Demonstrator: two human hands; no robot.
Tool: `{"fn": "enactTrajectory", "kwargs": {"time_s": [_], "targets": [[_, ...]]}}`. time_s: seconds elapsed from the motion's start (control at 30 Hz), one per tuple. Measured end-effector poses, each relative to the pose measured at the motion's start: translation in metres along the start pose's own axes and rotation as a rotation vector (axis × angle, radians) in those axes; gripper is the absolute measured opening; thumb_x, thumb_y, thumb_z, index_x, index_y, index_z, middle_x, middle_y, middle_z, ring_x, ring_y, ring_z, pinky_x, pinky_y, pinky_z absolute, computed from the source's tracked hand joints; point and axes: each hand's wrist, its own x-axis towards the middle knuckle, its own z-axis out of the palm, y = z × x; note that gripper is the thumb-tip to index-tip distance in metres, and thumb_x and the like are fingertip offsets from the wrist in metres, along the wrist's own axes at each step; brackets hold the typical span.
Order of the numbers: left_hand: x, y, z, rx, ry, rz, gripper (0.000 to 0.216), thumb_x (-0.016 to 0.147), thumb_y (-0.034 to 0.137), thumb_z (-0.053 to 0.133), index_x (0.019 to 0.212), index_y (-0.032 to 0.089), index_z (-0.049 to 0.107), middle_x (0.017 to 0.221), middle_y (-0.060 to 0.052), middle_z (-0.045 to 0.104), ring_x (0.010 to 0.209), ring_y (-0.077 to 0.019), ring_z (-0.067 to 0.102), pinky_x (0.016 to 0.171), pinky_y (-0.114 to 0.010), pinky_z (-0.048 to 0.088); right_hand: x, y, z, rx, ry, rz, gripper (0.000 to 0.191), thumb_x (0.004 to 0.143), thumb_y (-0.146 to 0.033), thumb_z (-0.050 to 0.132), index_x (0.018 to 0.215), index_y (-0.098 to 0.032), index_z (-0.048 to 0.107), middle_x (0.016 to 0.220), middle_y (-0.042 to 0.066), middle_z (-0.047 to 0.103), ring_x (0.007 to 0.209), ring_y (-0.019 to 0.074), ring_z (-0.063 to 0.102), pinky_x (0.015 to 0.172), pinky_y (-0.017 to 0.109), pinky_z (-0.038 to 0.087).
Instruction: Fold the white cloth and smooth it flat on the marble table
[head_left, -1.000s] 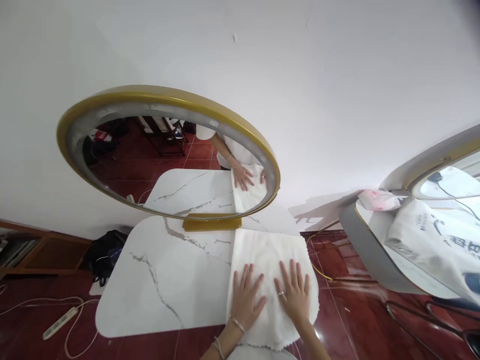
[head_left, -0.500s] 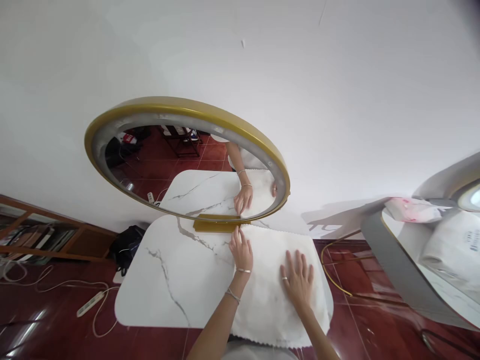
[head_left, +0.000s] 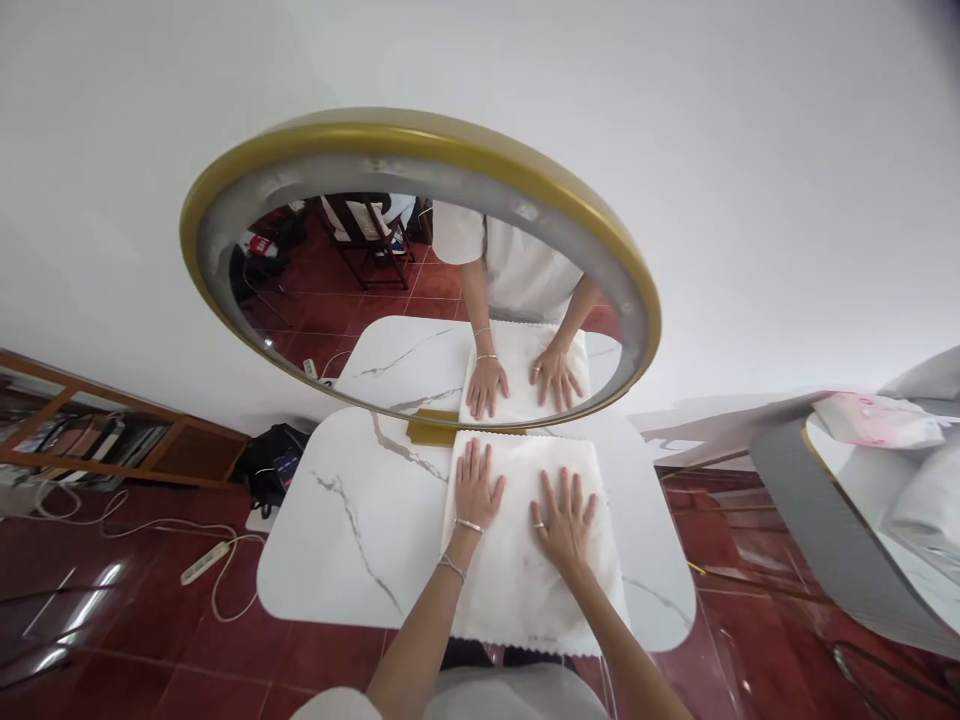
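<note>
A white cloth (head_left: 525, 590) with a scalloped edge lies folded on the white marbled table (head_left: 322, 560). My left hand (head_left: 478, 490) rests palm down on its upper left part, fingers stretched out. On the upper right part my right hand (head_left: 568, 518) lies flat with its fingers spread, a ring on one of them. The cloth's far edge overlaps the gold base (head_left: 433, 428) of the mirror, and its near edge reaches the table's front. Both hands and the cloth are reflected in the round, gold-rimmed mirror (head_left: 420, 140).
A second table (head_left: 810, 530) at the right holds a pink-and-white packet (head_left: 877, 420) and white fabric (head_left: 934, 510). On the floor at left are a power strip (head_left: 205, 563) with its cable and a black bag (head_left: 274, 465). A wooden bookshelf (head_left: 187, 450) stands by the wall.
The cloth's right part has been folded or drawn inward, so it is narrower and bares the table's right side. My left hand has flattened onto it; my right hand is closer to the left.
</note>
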Motion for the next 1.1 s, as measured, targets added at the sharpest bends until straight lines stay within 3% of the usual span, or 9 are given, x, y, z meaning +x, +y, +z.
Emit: {"fn": "enactTrajectory", "kwargs": {"time_s": [0.13,0.27,0.47,0.57,0.7,0.77,0.83,0.93,1.1], "targets": [[0.0,-0.043,-0.013,0.008,0.013,-0.011,0.064,0.093,0.039,0.041,0.151,0.019,0.019,0.158,-0.013,0.015,0.146,-0.0255,0.012,0.117,-0.047,0.021,0.023,-0.039,0.007,0.026,0.015,-0.039,0.062,0.096,-0.048,0.033,0.152,-0.028,0.014,0.157,0.009,0.019,0.144,0.0303,0.013,0.111,0.056,0.016],[-0.011,-0.074,-0.025,-0.011,-0.036,0.011,0.063,0.093,0.039,0.041,0.15,0.018,0.022,0.158,-0.014,0.016,0.146,-0.0269,0.011,0.116,-0.048,0.021,0.039,-0.079,0.019,0.056,0.033,-0.142,0.063,0.097,-0.039,0.033,0.153,-0.024,0.006,0.159,0.007,0.01,0.145,0.0267,0.006,0.114,0.05,0.015],[-0.088,-0.095,-0.048,-0.003,-0.043,-0.074,0.075,0.085,0.057,0.05,0.149,0.025,0.027,0.158,-0.013,0.017,0.145,-0.0326,0.016,0.113,-0.055,0.023,0.035,-0.142,0.037,0.067,0.025,-0.169,0.065,0.097,-0.037,0.033,0.152,-0.024,0.003,0.159,0.007,0.001,0.146,0.0282,0.002,0.114,0.053,0.011],[-0.114,-0.13,-0.066,0.044,-0.048,-0.111,0.075,0.083,0.06,0.053,0.147,0.027,0.032,0.156,-0.012,0.023,0.144,-0.0319,0.019,0.113,-0.054,0.024,0.033,-0.185,0.043,0.089,0.001,-0.246,0.064,0.096,-0.036,0.035,0.152,-0.025,0.006,0.159,0.007,0.002,0.146,0.0284,0.003,0.115,0.053,0.011],[-0.113,-0.191,-0.084,0.07,-0.067,-0.096,0.072,0.083,0.058,0.054,0.145,0.026,0.036,0.156,-0.013,0.024,0.144,-0.0312,0.021,0.112,-0.053,0.025,0.035,-0.24,0.051,0.133,-0.007,-0.249,0.064,0.096,-0.036,0.037,0.152,-0.024,0.01,0.159,0.009,0.004,0.146,0.0292,0.003,0.115,0.054,0.009],[-0.111,-0.205,-0.086,0.071,-0.066,-0.085,0.071,0.083,0.057,0.054,0.145,0.025,0.037,0.156,-0.014,0.023,0.144,-0.0326,0.02,0.112,-0.054,0.026,0.037,-0.254,0.054,0.145,-0.008,-0.235,0.062,0.096,-0.037,0.037,0.152,-0.024,0.013,0.159,0.008,0.006,0.146,0.0281,0.004,0.115,0.053,0.009],[-0.113,-0.201,-0.081,0.067,-0.044,-0.088,0.063,0.087,0.049,0.053,0.144,0.026,0.038,0.156,-0.013,0.023,0.144,-0.0338,0.016,0.111,-0.057,0.025,0.038,-0.254,0.054,0.134,-0.011,-0.219,0.061,0.096,-0.037,0.036,0.152,-0.025,0.015,0.159,0.006,0.007,0.146,0.0263,0.006,0.115,0.051,0.01],[-0.122,-0.164,-0.07,0.005,-0.051,-0.042,0.058,0.091,0.042,0.048,0.146,0.03,0.034,0.157,-0.011,0.021,0.145,-0.0338,0.012,0.111,-0.058,0.023,0.037,-0.224,0.051,0.072,-0.006,-0.159,0.058,0.097,-0.039,0.033,0.151,-0.027,0.017,0.159,0.005,0.007,0.146,0.0242,0.008,0.115,0.051,0.01],[-0.125,-0.086,-0.055,-0.188,-0.17,0.157,0.081,0.081,0.066,0.05,0.149,0.034,0.022,0.159,-0.01,0.013,0.144,-0.04,0.007,0.11,-0.065,0.016,0.031,-0.14,0.037,-0.035,0.002,-0.068,0.059,0.098,-0.044,0.03,0.152,-0.026,0.016,0.159,0.004,0.004,0.146,0.0246,0.007,0.115,0.051,0.012]]}}
